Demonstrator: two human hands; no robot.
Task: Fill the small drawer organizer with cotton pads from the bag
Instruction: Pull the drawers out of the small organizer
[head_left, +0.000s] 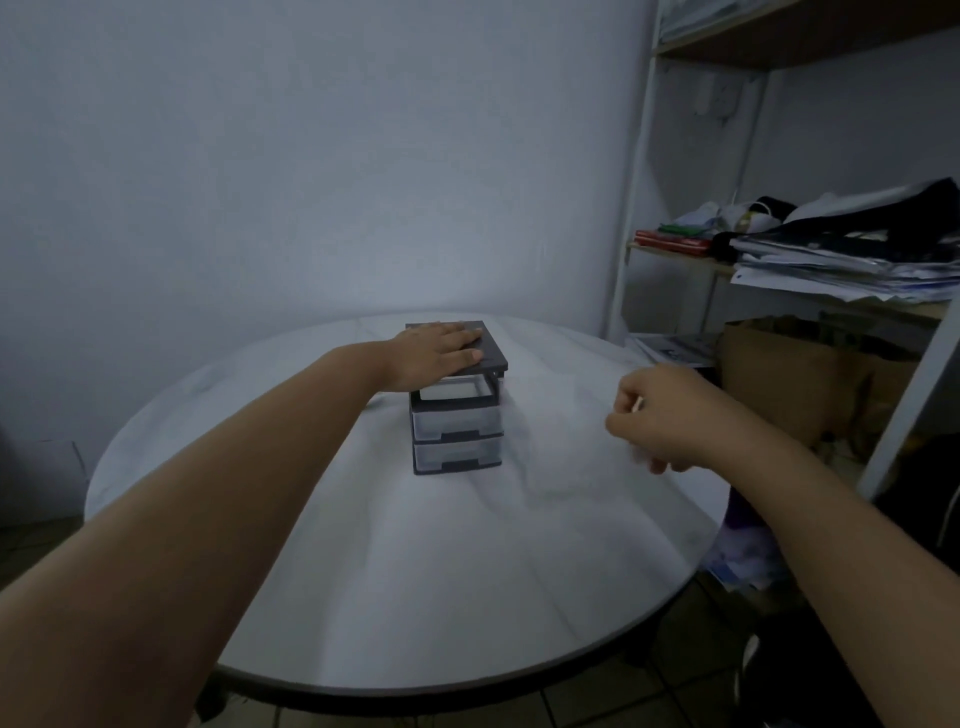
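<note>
A round white desk (415, 597) fills the middle of the view, set against a bare pale wall. To its right stands a shelf unit (644, 156) loaded with a stack of papers (841, 270) and folded cloth, with a brown cardboard box (789, 374) below them. The small drawer organizer (457, 436), dark grey with three clear-fronted drawers, stands upright towards the far side of the desk, about midway across. Its top drawer sits a little forward of the lid and shows something white inside, while the two lower drawers are pushed in. The left grip (436, 348) lies flat on the organizer's lid, fingers straight and together, pressing down. The right grip (670, 415) hovers over the desk to the right of the organizer, well apart from it. Its fingers are curled and blurred, and a pale sliver shows by the thumb, so I cannot tell whether it holds anything.
</note>
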